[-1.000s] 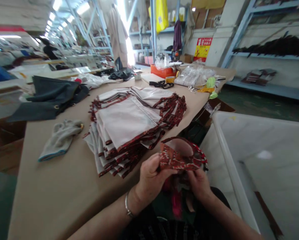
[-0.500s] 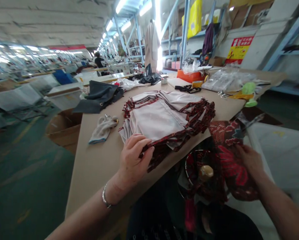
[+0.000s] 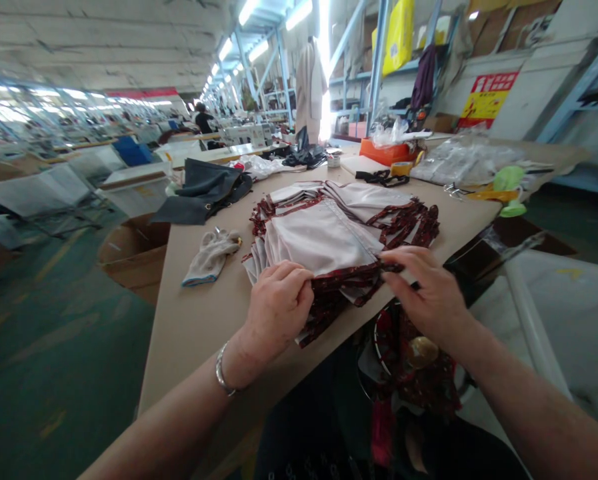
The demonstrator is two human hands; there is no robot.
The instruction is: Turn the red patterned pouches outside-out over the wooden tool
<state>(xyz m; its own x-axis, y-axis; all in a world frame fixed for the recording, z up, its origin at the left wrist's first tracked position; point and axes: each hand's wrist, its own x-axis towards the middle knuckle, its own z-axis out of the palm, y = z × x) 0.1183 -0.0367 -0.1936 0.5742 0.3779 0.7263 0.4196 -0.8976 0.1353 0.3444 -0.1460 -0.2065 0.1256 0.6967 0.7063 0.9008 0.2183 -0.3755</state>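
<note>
A stack of pale fabric pieces with dark red patterned trim [image 3: 329, 233] lies on the brown table [image 3: 199, 320]. My left hand [image 3: 279, 303] pinches the near left edge of the top piece. My right hand [image 3: 426, 290] pinches the red trim at the near right edge of the same piece. Below the table edge, in my lap, sit a red patterned piece and a round object with a tan knob [image 3: 416, 350].
A grey glove [image 3: 209, 253] lies left of the stack. Dark fabric [image 3: 201, 190], an orange tray [image 3: 386, 152], tape, plastic bags [image 3: 459, 160] and a green item [image 3: 509, 183] fill the far end. A white bin [image 3: 559, 313] stands at right, cardboard boxes [image 3: 133, 250] at left.
My right hand dropped the red patterned piece at the right and came to the stack's near edge. My left hand closed on the top piece's edge.
</note>
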